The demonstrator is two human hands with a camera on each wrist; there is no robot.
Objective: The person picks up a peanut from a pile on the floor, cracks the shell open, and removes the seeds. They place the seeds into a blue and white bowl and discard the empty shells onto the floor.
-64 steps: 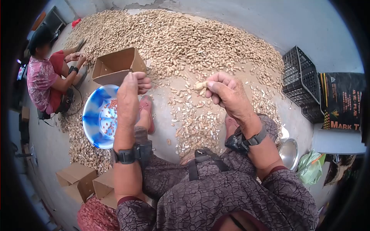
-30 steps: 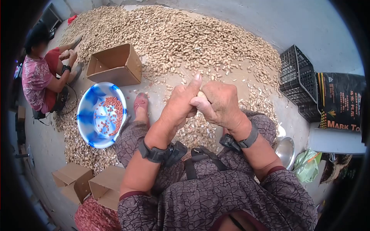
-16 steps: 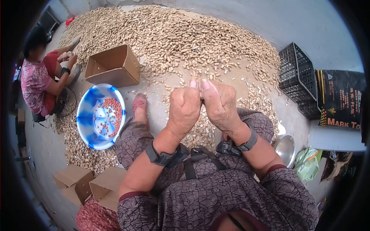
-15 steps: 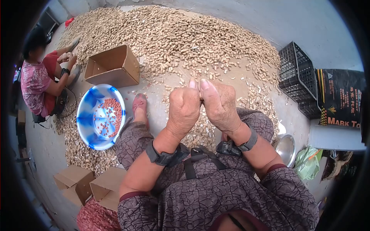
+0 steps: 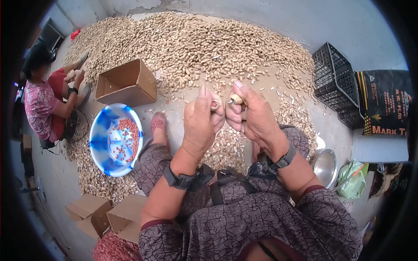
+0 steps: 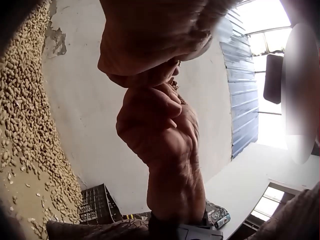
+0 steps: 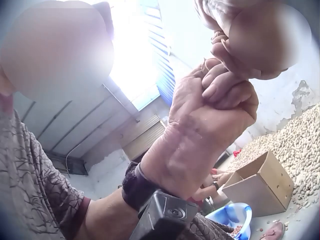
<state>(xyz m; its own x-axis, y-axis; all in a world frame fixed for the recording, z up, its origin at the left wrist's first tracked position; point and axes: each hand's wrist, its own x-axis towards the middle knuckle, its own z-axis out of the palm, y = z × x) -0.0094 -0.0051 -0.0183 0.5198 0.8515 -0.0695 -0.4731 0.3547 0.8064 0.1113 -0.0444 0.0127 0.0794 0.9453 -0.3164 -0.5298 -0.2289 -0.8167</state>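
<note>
In the head view both hands are raised over the lap, close together, with a broken peanut between them. My left hand point(image 5: 200, 124) pinches one half of the peanut point(image 5: 214, 105), where a reddish kernel shows in the open shell. The other piece of peanut shell point(image 5: 236, 99), pale and hollow-ended, is pinched by my right hand point(image 5: 260, 118) between thumb and fingers. The left wrist view shows the underside of the right hand point(image 6: 162, 127) with its fingers curled. In the right wrist view the left hand point(image 7: 200, 120) is curled too.
A blue-and-white basin point(image 5: 96, 143) with red kernels stands left, behind it a cardboard box point(image 5: 135, 89). A large heap of peanuts point(image 5: 196, 48) spreads along the wall. Black crates point(image 5: 333, 82) and a metal bowl point(image 5: 325, 167) are right. Another person point(image 5: 48, 93) sits at far left.
The right hand brought a whole peanut to the left hand, and both thumbs pressed together on it. Now the hands have parted slightly, each with a piece of the cracked peanut.
</note>
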